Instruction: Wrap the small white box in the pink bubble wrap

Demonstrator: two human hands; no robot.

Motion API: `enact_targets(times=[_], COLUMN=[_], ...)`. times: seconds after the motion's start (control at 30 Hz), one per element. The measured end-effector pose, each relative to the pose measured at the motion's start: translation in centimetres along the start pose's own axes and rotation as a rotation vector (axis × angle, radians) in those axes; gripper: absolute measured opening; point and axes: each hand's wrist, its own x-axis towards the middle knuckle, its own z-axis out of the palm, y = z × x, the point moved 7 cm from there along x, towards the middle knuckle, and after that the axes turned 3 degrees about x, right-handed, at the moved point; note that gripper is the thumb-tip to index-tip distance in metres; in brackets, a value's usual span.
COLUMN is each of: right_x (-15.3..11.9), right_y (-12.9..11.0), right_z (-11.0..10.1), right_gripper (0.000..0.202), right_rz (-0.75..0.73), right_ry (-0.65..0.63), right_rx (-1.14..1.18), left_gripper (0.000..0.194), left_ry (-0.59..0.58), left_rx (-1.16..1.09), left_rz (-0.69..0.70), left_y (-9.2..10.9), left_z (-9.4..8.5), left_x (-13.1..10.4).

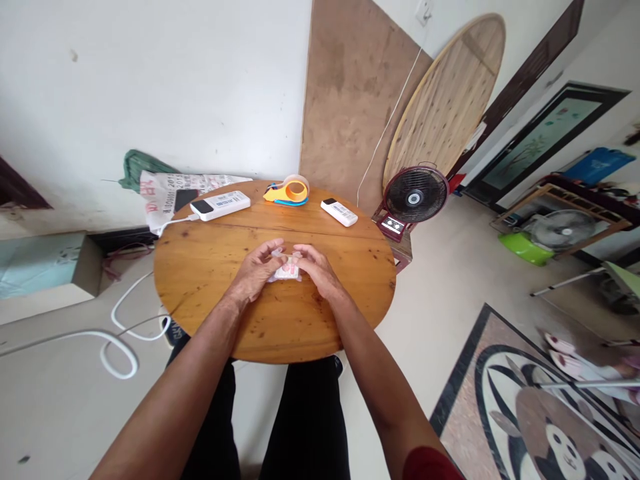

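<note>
Both hands meet over a small flat white packet with pink print (287, 271), which lies on the round, varnished wooden tabletop (210, 267) close to its centre. Curled loosely, the left hand (256, 270) presses down on the packet's left end, its thumb stretched toward the top edge at 12 o'clock. From the other side, the right hand (314, 267) covers the right end, with fingertips (299, 252) bent over the upper corner. Whether either hand truly pinches the wrapper or only pins it flat cannot be told; much of the packet is hidden beneath the fingers.

At 11 o'clock from the packet, near the table's far rim, rests a long white power bank with a dark end (221, 205), and a white cable (120, 333) runs from it over the edge and loops on the floor at 8 o'clock. At 12 o'clock stands an orange and blue tape dispenser holding a roll of clear tape (289, 191). At 1 o'clock, well apart from the hands, lies a slim white remote control (339, 212).

Off the table at 10 o'clock, a crumpled printed sack (160, 193) spills against the wall. At 2 o'clock a small dark red floor fan (414, 198) faces the table, and behind it a round pale wooden board (445, 100) leans on the wall.
</note>
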Motion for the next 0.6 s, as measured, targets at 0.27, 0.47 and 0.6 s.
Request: enact_targets(times=[0.27, 0.47, 0.6], right_x=[0.09, 0.01, 0.02], right_y=[0.04, -0.09, 0.1], right_z=[-0.05, -0.12, -0.15], right_gripper=[0.043, 0.053, 0.054], right_rz=[-0.001, 0.019, 0.043], right_ry=[0.012, 0.079, 0.103], right_rx=[-0.029, 0.021, 0.066], left_gripper=[0.076, 0.076, 0.076], left_ry=[0.039, 0.019, -0.023], left_rx=[0.061, 0.027, -0.011], left_rz=[-0.029, -0.024, -0.024], left_y=[0.54, 0.29, 0.19], left_z=[0.26, 0.28, 0.6], left_x=[-0.42, -0.25, -0.2])
